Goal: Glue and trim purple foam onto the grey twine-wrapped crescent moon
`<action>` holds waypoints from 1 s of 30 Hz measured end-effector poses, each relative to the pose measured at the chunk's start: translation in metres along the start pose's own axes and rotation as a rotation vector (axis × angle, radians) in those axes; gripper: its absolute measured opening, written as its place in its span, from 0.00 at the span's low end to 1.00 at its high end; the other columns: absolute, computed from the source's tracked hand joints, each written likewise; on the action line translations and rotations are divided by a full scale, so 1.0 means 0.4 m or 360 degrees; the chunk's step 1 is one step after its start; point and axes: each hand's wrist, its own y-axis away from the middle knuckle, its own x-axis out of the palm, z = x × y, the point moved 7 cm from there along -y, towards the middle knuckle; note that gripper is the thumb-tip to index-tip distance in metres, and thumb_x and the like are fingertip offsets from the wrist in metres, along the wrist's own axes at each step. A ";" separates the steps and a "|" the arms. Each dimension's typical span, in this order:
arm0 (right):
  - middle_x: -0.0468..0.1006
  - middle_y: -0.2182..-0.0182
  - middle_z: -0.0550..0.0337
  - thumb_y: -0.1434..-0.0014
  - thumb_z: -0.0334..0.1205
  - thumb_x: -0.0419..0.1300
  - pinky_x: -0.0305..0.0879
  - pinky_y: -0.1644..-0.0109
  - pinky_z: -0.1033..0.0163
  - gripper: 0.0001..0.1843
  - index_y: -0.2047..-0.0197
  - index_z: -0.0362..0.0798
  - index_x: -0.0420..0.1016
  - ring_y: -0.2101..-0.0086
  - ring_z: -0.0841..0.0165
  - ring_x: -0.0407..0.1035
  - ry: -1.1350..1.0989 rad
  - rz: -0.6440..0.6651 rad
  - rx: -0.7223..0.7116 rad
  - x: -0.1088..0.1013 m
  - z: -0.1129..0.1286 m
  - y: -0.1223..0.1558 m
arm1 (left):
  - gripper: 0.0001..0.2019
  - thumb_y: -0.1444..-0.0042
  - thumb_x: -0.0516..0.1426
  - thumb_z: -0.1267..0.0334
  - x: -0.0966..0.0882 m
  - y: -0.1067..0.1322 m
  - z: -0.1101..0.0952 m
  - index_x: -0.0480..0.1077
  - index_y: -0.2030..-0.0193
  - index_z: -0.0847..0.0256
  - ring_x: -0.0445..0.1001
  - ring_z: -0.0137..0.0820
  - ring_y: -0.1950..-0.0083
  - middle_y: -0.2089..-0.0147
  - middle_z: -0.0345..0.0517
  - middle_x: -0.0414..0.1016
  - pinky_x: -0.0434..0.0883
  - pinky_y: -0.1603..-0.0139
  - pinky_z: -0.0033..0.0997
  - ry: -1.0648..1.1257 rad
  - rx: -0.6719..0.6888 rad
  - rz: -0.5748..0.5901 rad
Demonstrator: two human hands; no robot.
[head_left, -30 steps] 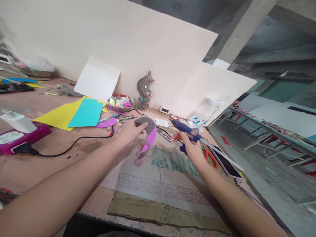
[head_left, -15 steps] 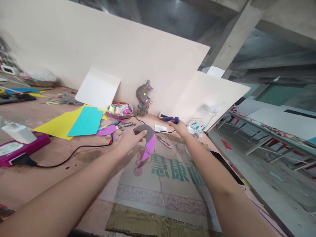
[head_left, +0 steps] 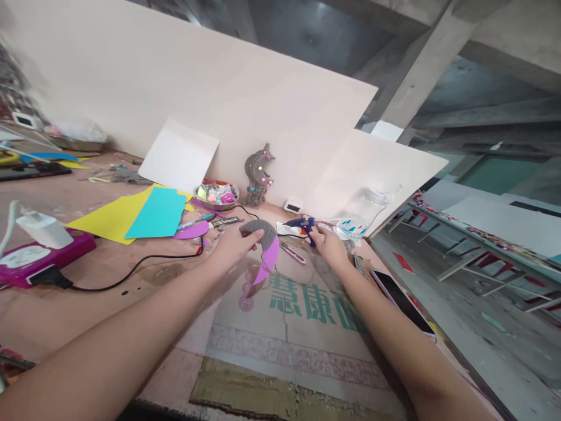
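My left hand (head_left: 234, 245) is closed on a paper crescent (head_left: 268, 248), grey yarn wound over its top and purple paper bare below, held just above a cardboard mat (head_left: 302, 327) with green characters. My right hand (head_left: 329, 245) reaches to the back of the mat. Its fingers curl at the handle of a blue glue gun (head_left: 301, 223), which lies low by the wall board.
A finished moon ornament (head_left: 258, 169) leans on the white board. A bowl of coloured bits (head_left: 215, 195), yellow and teal paper (head_left: 160, 213), a magenta power strip (head_left: 44, 251) with black cable (head_left: 144, 263), a pink cutter (head_left: 291, 252), a plastic bottle (head_left: 362, 219) and a phone (head_left: 401, 298) surround the mat.
My right hand carried the glue gun from in front of me to the back of the table, then drew back a little. The left hand kept the crescent nearly still.
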 end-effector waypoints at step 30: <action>0.63 0.78 0.66 0.43 0.46 0.53 0.57 0.73 0.68 0.11 0.65 0.47 0.68 0.78 0.74 0.58 -0.1098 0.0136 -0.0093 0.043 0.175 0.258 | 0.14 0.48 0.53 0.51 0.018 0.014 -0.018 0.68 0.74 0.60 0.72 0.31 0.72 0.76 0.41 0.74 0.64 0.71 0.27 -0.0614 0.0040 0.0195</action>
